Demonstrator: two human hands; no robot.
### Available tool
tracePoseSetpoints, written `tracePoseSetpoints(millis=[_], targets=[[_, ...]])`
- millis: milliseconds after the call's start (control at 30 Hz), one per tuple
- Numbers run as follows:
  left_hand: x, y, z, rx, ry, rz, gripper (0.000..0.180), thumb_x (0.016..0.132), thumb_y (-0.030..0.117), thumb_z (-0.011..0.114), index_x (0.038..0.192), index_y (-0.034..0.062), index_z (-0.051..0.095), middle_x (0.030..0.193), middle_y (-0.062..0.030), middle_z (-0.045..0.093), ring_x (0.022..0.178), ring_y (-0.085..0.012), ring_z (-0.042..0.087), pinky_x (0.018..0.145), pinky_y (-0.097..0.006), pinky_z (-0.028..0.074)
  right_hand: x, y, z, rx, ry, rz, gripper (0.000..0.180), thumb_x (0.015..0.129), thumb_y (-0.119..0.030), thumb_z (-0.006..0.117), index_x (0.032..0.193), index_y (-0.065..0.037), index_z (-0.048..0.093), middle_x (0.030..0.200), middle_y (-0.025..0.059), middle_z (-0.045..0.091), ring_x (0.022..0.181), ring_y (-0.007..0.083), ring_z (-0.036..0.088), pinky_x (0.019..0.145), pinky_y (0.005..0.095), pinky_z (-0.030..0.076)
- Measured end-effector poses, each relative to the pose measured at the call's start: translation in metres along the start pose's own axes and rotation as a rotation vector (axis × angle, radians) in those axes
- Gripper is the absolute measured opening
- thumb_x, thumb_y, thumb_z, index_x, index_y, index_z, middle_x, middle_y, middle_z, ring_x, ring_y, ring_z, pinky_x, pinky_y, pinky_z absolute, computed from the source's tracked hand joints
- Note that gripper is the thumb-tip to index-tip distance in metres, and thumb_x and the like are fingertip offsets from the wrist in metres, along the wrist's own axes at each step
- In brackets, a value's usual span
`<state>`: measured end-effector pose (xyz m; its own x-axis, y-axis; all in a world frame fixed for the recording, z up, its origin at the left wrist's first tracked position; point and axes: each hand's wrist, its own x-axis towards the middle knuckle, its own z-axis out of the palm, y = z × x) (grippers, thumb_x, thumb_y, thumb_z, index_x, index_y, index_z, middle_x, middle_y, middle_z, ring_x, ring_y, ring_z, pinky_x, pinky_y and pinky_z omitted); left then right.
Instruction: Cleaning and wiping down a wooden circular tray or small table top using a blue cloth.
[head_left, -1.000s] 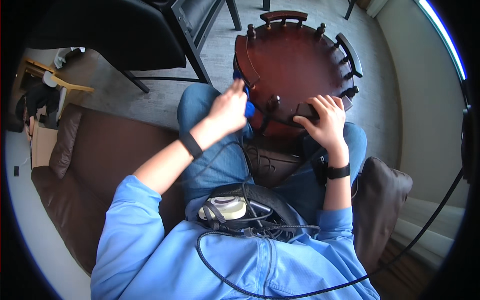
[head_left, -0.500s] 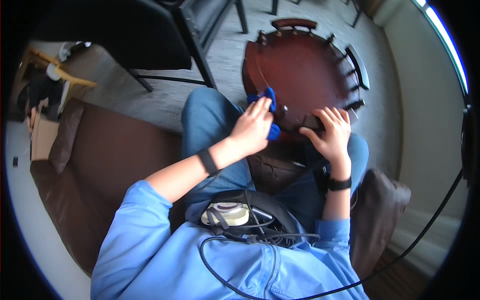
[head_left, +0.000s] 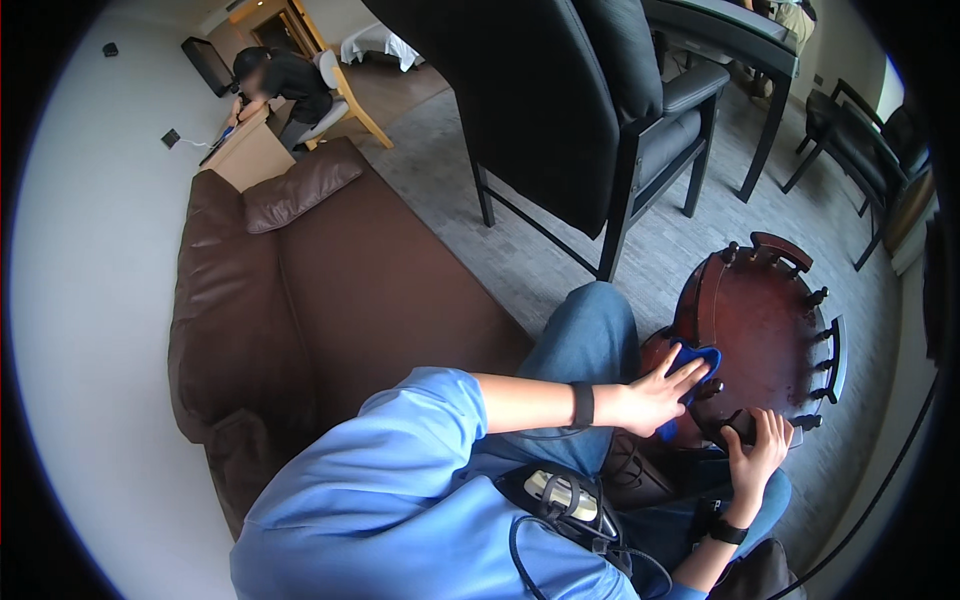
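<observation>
A round dark-red wooden tray (head_left: pixel 770 325) with a spindle railing rests on my lap, at the right of the view. My left hand (head_left: pixel 655 392) lies flat with spread fingers on a blue cloth (head_left: pixel 697 357), pressing it against the tray's near left rim. My right hand (head_left: pixel 757 453) grips the tray's lower rim, fingers curled over the railing. A black band sits on each wrist. I sit in blue jeans and a light blue top.
A brown leather sofa (head_left: pixel 330 290) stretches to my left. A black armchair (head_left: pixel 590 110) and a dark table (head_left: pixel 720 35) stand ahead on grey carpet (head_left: pixel 680 240). More dark chairs (head_left: pixel 860 130) stand at the right. Another person (head_left: pixel 278 75) sits at a far desk.
The view has swung, so the tray now sits at the lower right. My left hand with the blue cloth has slid along the tray's near left rim. My right hand keeps hold of the rim.
</observation>
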<state>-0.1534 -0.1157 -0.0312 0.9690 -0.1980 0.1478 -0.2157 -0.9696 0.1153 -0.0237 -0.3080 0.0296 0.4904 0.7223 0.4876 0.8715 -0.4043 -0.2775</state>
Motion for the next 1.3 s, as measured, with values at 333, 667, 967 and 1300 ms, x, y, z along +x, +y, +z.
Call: tracePoseSetpoints(millis=[333, 667, 967, 1300], targets=[[-0.006, 0.003, 0.019, 0.176, 0.082, 0.032, 0.019, 0.073, 0.025, 0.063, 0.078, 0.0068, 0.069, 0.145, -0.0351, 0.029, 0.144, -0.0443, 0.012, 0.109, -0.071, 0.007, -0.002, 0.001, 0.000, 0.030, 0.006, 0.005, 0.041, 0.064, -0.032, 0.075, 0.090, -0.003, 0.062, 0.081, 0.0115, 0.057, 0.082, 0.0316, 0.054, 0.089, 0.0405, 0.038], [-0.005, 0.005, 0.029, 0.184, 0.072, 0.023, 0.023, 0.075, 0.028, 0.060, 0.073, 0.0077, 0.070, 0.149, -0.0320, 0.025, 0.145, -0.0425, 0.010, 0.110, -0.070, 0.005, -0.006, 0.007, 0.003, 0.012, -0.009, 0.019, 0.041, 0.065, -0.033, 0.074, 0.089, -0.003, 0.061, 0.083, 0.0116, 0.058, 0.085, 0.0319, 0.055, 0.091, 0.0418, 0.037], [0.007, -0.005, -0.001, 0.322, -0.059, -0.003, 0.023, 0.075, 0.029, 0.060, 0.078, 0.0110, 0.074, 0.152, -0.0290, 0.022, 0.146, -0.0413, 0.006, 0.110, -0.071, 0.002, -0.001, 0.009, 0.004, 0.037, 0.018, 0.009, 0.045, 0.063, -0.037, 0.077, 0.087, -0.004, 0.061, 0.083, 0.0110, 0.059, 0.084, 0.0317, 0.054, 0.089, 0.0413, 0.037], [0.009, -0.001, 0.038, 0.241, 0.028, 0.011, 0.026, 0.072, 0.025, 0.061, 0.081, 0.0046, 0.073, 0.150, -0.0312, 0.024, 0.145, -0.0424, 0.009, 0.109, -0.071, 0.003, -0.022, 0.010, 0.003, 0.053, 0.011, 0.033, 0.042, 0.061, -0.036, 0.077, 0.081, -0.005, 0.057, 0.080, 0.0118, 0.057, 0.082, 0.0330, 0.055, 0.089, 0.0431, 0.038]])
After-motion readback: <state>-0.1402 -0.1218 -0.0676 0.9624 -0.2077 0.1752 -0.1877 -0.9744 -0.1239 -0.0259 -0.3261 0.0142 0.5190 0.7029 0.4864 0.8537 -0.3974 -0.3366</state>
